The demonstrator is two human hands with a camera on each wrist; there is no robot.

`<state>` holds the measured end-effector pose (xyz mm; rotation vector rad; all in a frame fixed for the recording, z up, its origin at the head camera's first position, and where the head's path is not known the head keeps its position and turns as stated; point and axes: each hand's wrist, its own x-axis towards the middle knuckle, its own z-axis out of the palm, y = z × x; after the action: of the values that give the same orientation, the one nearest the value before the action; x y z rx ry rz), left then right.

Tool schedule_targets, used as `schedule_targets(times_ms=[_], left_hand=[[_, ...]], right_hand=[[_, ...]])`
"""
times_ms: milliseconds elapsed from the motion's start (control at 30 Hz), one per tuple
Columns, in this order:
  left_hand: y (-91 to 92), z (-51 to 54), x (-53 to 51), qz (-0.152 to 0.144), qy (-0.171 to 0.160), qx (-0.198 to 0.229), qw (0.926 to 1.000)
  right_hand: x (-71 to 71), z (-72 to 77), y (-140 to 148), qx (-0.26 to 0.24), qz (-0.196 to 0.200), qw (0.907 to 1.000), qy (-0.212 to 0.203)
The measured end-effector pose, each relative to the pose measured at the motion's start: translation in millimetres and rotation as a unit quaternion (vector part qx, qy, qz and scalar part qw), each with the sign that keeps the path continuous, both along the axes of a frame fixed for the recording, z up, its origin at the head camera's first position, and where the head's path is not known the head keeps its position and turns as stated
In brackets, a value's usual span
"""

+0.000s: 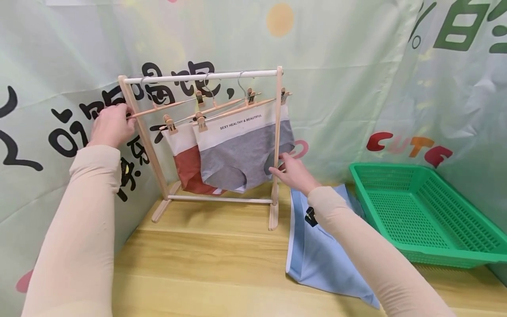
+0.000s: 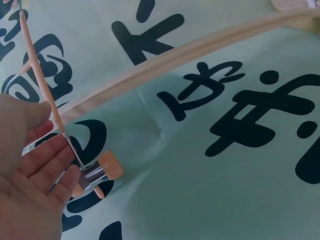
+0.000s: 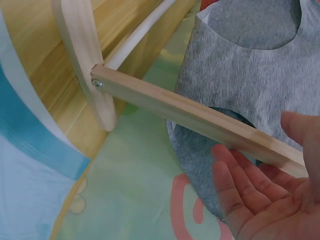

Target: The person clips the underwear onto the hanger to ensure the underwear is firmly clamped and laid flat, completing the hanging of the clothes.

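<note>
A small wooden rack [image 1: 200, 77] carries several clip hangers. My left hand [image 1: 112, 125] is at its left post, pinching the end of a bare clip hanger [image 2: 41, 85] between thumb and fingers; one clip [image 2: 102, 170] of it sticks out past my fingertips. Beside the right post [image 1: 276, 145] is my right hand [image 1: 295, 173], thumb and loosely bent fingers on either side of the wood. Whether they touch it I cannot tell. Grey underpants [image 1: 237, 149] with a white printed waistband hang clipped nearest me. Red underpants [image 1: 188, 165] hang behind, partly covered.
Light blue underpants [image 1: 322, 259] lie on the wooden table [image 1: 190, 273] right of the rack, partly under my right forearm. A green basket [image 1: 443, 253] stands at the right. Printed cloth [image 1: 336, 53] hangs close behind the rack and along the left.
</note>
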<state>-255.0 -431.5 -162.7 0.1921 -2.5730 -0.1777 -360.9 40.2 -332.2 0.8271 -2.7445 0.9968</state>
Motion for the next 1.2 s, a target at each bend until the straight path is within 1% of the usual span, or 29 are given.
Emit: schedule_targets(times_ms=[167, 333, 567, 700, 800, 900, 967, 1067, 1200], left_hand=[[-1.7, 0.6, -2.5, 0.006, -0.014, -0.026, 0.9995], [-0.9, 1.0, -2.7, 0.015, -0.027, -0.051, 0.9982], [6.5, 3.6, -3.8, 0.029, -0.036, -0.077, 0.9960], [11.3, 5.9, -2.8, 0.024, -0.052, -0.087, 0.9946], [15.0, 5.7, -0.7, 0.005, -0.055, -0.063, 0.9965], [19.3, 4.1, 0.5, -0.016, -0.053, -0.016, 0.9984], [21.6, 2.8, 0.9, -0.024, -0.048, 0.010, 0.9985], [23.5, 1.4, 3.2, -0.026, -0.037, 0.034, 0.9984], [23.7, -0.4, 7.1, -0.023, -0.002, 0.042, 0.9988]], right_hand=[[-0.1, -0.9, -3, -0.020, -0.003, 0.9997, 0.012], [0.2, -1.6, -4, -0.020, -0.007, 0.9997, 0.015], [-0.4, -1.9, -4, -0.025, -0.007, 0.9996, 0.015], [-0.1, -2.0, -3, -0.025, -0.007, 0.9995, 0.016], [-0.9, -2.0, -4, -0.026, -0.006, 0.9995, 0.018], [-2.2, -2.7, -3, -0.028, -0.006, 0.9994, 0.019], [-2.6, -3.3, -3, -0.029, -0.005, 0.9994, 0.020], [-2.5, -3.7, -3, -0.027, -0.005, 0.9994, 0.022], [-1.2, -3.1, -2, -0.023, -0.006, 0.9995, 0.021]])
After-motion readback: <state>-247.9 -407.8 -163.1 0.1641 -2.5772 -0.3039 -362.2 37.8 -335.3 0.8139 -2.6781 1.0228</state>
